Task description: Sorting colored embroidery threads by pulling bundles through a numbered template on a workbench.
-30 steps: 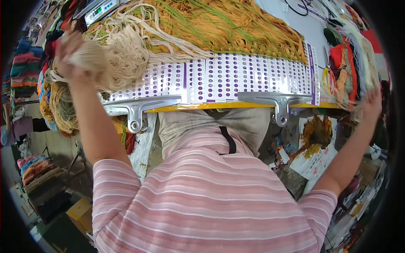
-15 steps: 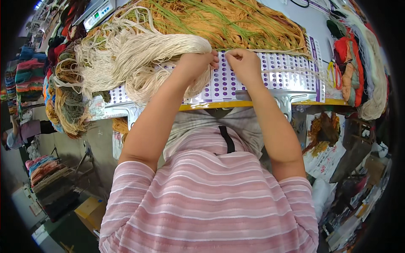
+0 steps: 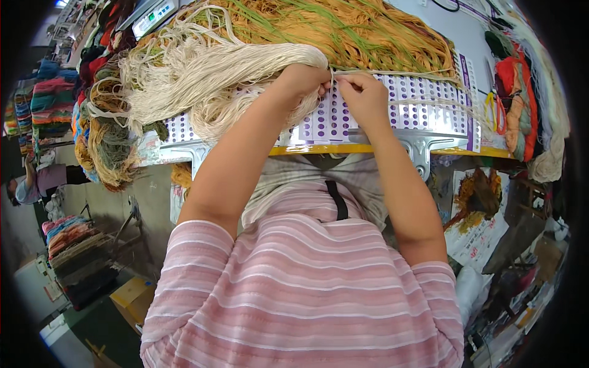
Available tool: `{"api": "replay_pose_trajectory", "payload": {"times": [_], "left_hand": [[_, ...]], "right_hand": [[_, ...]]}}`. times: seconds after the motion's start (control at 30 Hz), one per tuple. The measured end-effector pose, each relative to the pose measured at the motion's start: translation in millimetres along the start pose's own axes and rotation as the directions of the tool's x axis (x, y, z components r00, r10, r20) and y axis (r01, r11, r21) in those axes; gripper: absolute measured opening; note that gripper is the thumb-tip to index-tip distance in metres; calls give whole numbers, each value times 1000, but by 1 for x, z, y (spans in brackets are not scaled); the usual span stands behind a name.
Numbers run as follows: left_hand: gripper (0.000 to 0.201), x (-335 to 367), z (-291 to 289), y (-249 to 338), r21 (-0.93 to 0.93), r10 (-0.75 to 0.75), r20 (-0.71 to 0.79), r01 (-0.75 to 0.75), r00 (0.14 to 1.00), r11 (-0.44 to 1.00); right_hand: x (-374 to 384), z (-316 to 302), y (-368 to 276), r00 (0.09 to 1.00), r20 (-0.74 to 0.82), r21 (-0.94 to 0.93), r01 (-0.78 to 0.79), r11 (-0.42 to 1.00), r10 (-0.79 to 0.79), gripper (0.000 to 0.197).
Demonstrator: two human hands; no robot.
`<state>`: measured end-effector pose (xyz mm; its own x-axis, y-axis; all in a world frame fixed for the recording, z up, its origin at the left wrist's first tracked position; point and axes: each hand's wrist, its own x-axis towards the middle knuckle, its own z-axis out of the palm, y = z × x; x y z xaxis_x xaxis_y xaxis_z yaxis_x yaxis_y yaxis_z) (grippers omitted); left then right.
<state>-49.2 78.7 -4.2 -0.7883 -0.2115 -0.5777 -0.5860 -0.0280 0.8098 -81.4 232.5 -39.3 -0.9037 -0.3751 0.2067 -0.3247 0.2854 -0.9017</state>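
My left hand (image 3: 305, 81) is closed around the end of a thick cream yarn skein (image 3: 239, 70), whose loops spread leftward over the table. Just right of it, my right hand (image 3: 367, 97) has thumb and forefinger pinched together on what looks like a thin cream strand at the skein's end. The two hands are only a small gap apart. Under them lies a white sheet with purple dots (image 3: 423, 115). Behind them spreads a wide heap of orange and green yarn (image 3: 368, 37). A few loose cream strands trail across the sheet to the right.
A digital scale (image 3: 154, 18) stands at the back left. Brown and olive yarn bundles (image 3: 110, 147) hang over the left edge; red and peach skeins (image 3: 515, 92) lie at the right beside yellow-handled scissors (image 3: 489, 107). Metal brackets (image 3: 420, 147) sit at the table's yellow front edge.
Both hands appear slightly further right in the view, as does the whole table. My left hand and the skein end have come closer to my right hand's fingertips.
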Motion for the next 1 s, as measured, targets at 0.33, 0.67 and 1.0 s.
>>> {"api": "replay_pose_trajectory", "payload": {"times": [0.33,0.67,1.0], "left_hand": [[21,-26,-83,15,-620,144,-177,-224,974,752],[26,-23,-4,12,-32,178,334,-178,926,984],[32,-42,-147,23,-106,395,-272,-435,877,894]], "right_hand": [[3,-20,-14,977,121,-541,212,814,-174,9],[16,-15,-13,879,-3,-373,441,816,-476,9],[7,-10,6,939,191,-508,345,789,-287,29]]}}
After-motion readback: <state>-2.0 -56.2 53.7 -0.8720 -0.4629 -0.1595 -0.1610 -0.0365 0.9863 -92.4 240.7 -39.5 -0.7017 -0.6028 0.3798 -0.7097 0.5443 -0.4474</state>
